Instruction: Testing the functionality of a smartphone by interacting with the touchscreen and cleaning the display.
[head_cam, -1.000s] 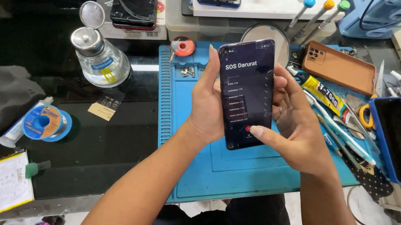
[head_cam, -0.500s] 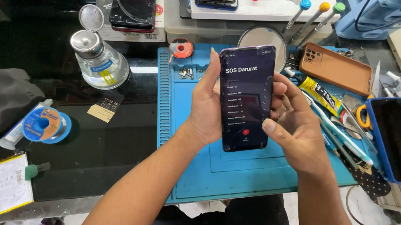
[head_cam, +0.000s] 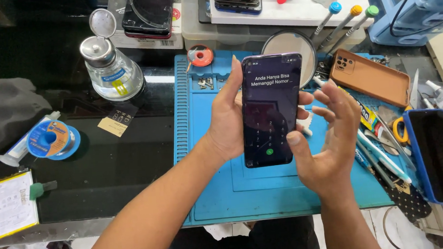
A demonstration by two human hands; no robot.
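Right hand: the right hand [head_cam: 332,143] hangs over the near right part of the blue mat [head_cam: 226,192], fingers spread and loosely curled, gripping nothing; its thumb tip rests at the lower right edge of the phone's screen.
Left hand: the left hand [head_cam: 227,116] is wrapped about the phone [head_cam: 272,117] from its left side, palm behind the back, fingertips showing past the right edge.
Phone position: held above the middle of the mat, clear of the surface, screen facing the camera and lit with a dial pad.
Key relation: the phone's long axis runs from near to far, top end away from the person; it lies just left of the right hand, which touches it by the thumb alone, while the left hand carries it.
Right edge: a second phone in a blue case [head_cam: 439,156] lies dark, with scissors [head_cam: 399,130] and pens beside it.
Left edge: a flat white battery pack [head_cam: 6,206] and a solder spool [head_cam: 50,139].
Far side: an orange phone case [head_cam: 370,76], a round mirror [head_cam: 290,49], a glass dispenser bottle [head_cam: 111,70].
Hidden: the phone's back and the left palm cannot be seen; the mirror's lower part is covered by the phone; small screws on the mat's far trays are too small to tell apart.
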